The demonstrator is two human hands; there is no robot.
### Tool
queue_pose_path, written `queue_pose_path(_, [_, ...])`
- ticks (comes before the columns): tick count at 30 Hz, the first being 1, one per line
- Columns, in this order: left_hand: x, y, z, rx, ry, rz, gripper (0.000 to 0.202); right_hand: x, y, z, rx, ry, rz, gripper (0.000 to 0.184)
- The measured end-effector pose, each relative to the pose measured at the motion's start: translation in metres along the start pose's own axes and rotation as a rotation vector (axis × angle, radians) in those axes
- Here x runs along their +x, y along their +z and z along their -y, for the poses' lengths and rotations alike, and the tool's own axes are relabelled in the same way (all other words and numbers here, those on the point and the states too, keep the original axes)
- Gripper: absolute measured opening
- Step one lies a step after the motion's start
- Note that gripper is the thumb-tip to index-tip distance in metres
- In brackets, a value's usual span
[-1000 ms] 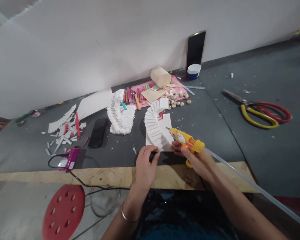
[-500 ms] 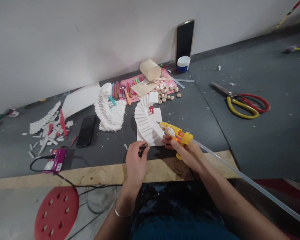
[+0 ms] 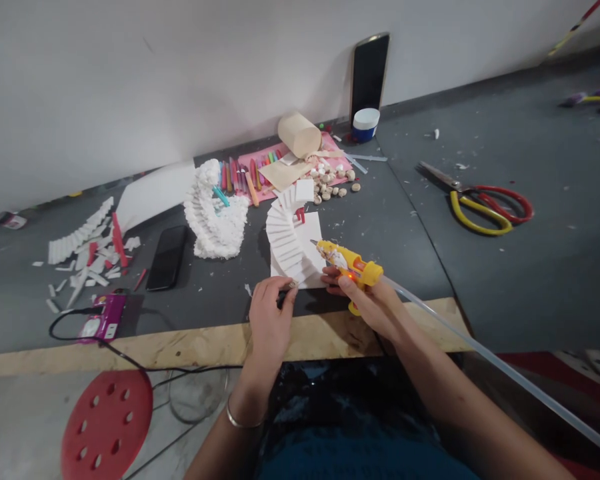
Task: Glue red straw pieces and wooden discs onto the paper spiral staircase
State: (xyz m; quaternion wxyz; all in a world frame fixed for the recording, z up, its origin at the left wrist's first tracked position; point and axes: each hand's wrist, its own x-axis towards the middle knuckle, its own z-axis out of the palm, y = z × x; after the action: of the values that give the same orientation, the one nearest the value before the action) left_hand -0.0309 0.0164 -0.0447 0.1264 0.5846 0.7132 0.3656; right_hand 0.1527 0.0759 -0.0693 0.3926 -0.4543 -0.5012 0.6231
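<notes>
Right at the worktop (image 3: 410, 240) edge, both hands close in on a white paper spiral staircase (image 3: 290, 243).
Right hand (image 3: 367, 303) is wrapped around a yellow glue gun (image 3: 347, 261), nozzle aimed at the staircase's base; left hand (image 3: 269, 320) pinches a small piece, too small to make out, just beside that base. Red-and-yellow scissors (image 3: 485, 207) lie well apart on the right.
</notes>
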Motion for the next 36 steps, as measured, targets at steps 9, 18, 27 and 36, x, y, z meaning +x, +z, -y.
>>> queue_pose_path(9, [0.001,0.002,-0.003,0.050,0.010,-0.003,0.011,0.001,0.002,0.004,0.071,0.008,0.040,0.063])
queue_pose_path(18, [0.004,0.004,-0.004,0.088,0.014,-0.005,0.012,0.000,0.005,0.010,0.108,0.063,-0.004,0.070])
queue_pose_path(27, [0.005,0.005,-0.005,0.094,0.031,-0.006,0.009,-0.001,0.006,0.012,0.147,0.066,-0.018,0.067])
queue_pose_path(36, [0.007,0.006,-0.007,0.168,0.023,-0.001,0.009,-0.001,0.006,0.014,0.111,0.068,-0.016,0.064])
